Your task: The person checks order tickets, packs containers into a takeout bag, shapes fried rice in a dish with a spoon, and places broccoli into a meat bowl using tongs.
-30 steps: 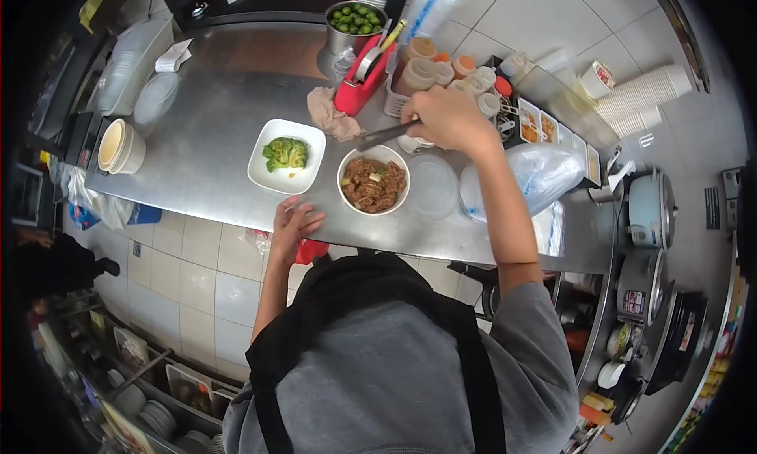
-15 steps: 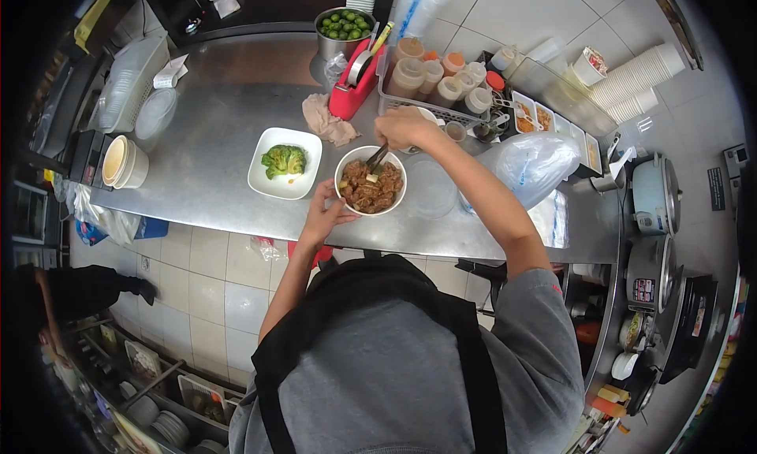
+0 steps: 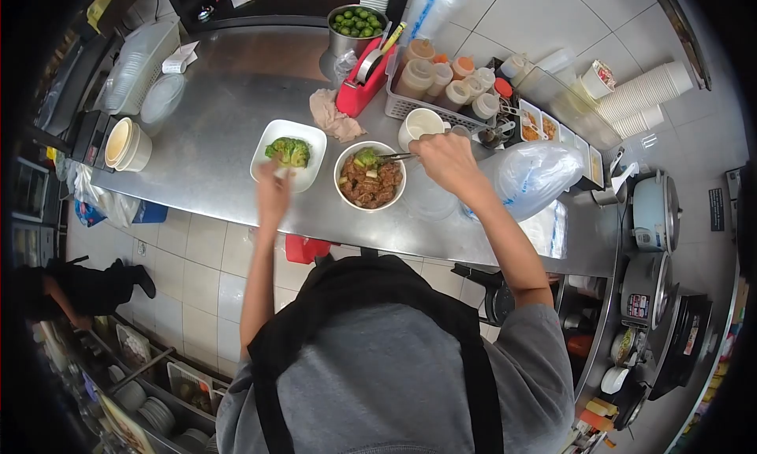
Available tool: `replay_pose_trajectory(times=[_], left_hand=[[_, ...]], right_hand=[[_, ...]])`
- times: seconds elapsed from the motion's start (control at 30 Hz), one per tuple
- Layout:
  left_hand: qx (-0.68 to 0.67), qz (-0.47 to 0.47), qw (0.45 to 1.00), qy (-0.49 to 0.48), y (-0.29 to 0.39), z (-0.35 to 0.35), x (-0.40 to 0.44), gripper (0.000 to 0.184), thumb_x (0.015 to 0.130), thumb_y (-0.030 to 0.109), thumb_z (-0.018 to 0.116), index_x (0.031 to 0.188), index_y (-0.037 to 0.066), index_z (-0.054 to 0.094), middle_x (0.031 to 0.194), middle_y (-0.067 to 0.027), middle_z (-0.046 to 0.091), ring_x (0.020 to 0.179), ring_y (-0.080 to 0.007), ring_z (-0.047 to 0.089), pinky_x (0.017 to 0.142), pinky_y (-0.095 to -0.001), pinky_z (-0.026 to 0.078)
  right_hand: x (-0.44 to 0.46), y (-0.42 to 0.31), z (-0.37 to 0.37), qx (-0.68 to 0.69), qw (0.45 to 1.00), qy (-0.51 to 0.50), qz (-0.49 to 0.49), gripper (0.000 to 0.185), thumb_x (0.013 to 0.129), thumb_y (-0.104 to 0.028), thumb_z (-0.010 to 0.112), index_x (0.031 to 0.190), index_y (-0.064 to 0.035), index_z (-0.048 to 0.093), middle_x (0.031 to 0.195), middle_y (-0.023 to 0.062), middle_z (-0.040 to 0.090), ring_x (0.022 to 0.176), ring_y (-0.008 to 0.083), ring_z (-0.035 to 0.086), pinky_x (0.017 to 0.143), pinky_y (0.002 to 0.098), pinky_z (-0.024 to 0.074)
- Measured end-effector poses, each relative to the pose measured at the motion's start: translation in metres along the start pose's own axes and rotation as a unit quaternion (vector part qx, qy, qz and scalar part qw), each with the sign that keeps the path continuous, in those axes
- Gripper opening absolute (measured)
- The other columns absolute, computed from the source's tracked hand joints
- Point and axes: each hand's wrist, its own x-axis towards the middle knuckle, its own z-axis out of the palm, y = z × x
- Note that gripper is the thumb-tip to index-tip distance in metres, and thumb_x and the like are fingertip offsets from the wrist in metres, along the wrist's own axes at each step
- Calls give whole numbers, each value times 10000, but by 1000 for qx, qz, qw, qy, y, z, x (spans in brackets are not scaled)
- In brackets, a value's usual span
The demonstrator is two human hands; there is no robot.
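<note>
My right hand (image 3: 445,161) holds dark tongs (image 3: 397,156), whose tips are at a green piece (image 3: 366,158) on the brown meat (image 3: 369,187) in a round white bowl (image 3: 337,178). Left of it stands a square white dish (image 3: 264,137) with green broccoli (image 3: 289,152) in it. My left hand (image 3: 273,192) is at the near edge of that dish, smeared by motion. A white cup (image 3: 422,123) stands behind the bowl. A clear round lid (image 3: 430,195) lies to the bowl's right.
A pink cloth (image 3: 333,117) and a red tape dispenser (image 3: 364,83) are behind the bowls. Further right are a basket of sauce bottles (image 3: 416,77) and a plastic bag (image 3: 536,174). Stacked tubs (image 3: 130,146) stand left. Another person (image 3: 95,288) is at far left.
The tongs have moved from inside the meat to the bowl's back right, and a green piece now shows there. My left hand has left the bowl's rim and moved left to the square dish.
</note>
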Motion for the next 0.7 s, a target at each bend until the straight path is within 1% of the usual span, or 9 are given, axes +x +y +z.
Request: replay_pose_trajectory(times=[0.03,0.07,0.17,0.2,0.27,0.37,0.57,0.63,0.7], left_hand=[[176,53,978,103,-19,-10,15,327,842,135,532,1158,57,503,1073,-135,480,810,-191,610,635,-290,486],[345,105,911,202,-39,-19,31,320,835,170,544,1131,50,519,1098,-176,481,814,-185,616,608,-271,479],[256,65,962,67,-118,-21,61,240,856,161,506,1044,27,570,930,-171,582,702,-174,636,542,-272,481],[171,11,985,31,-113,-23,59,221,861,154,493,1011,18,582,844,-160,591,647,-179,633,516,-277,478],[-2,-93,995,-41,-92,-25,56,209,871,138,466,946,-1,605,671,-138,610,539,-188,627,463,-288,472],[-52,-58,997,16,-90,-18,43,223,880,130,445,888,-13,616,552,-113,591,421,-194,589,395,-288,453],[-17,-45,999,4,-85,-25,47,235,893,133,432,892,-13,616,578,-106,597,454,-163,601,389,-263,453],[-46,-97,994,5,-81,-30,48,203,873,115,468,1013,-2,557,630,-114,598,454,-171,599,403,-261,469],[-120,-148,982,-9,-72,-30,43,294,850,99,507,1126,9,465,687,-125,592,475,-179,603,420,-261,488]], right_hand=[[-3,-2,1,-3,1000,10,-7,141,700,-71,532,759,-102,656,692,108,622,663,266,633,539,376,479],[-5,-4,0,-5,1000,11,-7,144,698,-67,529,761,-98,655,694,106,623,659,265,632,535,375,479],[-3,-6,-14,-12,1000,18,-7,149,692,-57,524,766,-88,649,700,99,623,652,261,630,529,374,479],[-3,-7,-22,-11,1000,18,-7,148,691,-55,524,766,-86,647,703,96,623,651,260,630,530,374,479],[-2,-5,-25,-8,1000,14,-5,148,686,-49,524,766,-83,643,708,93,623,652,258,629,533,372,480],[-4,4,-24,-8,1000,8,0,143,679,-43,530,764,-82,638,715,94,622,658,261,626,540,371,479],[-2,17,-34,24,1000,-17,1,100,679,-70,575,761,-89,630,723,111,618,675,288,615,554,394,471],[5,17,-42,28,999,-23,-2,89,682,-81,587,759,-94,629,720,115,617,683,292,612,562,402,467],[10,16,-41,10,998,-57,3,100,689,-108,618,788,-106,636,758,77,626,704,275,605,584,394,461]])
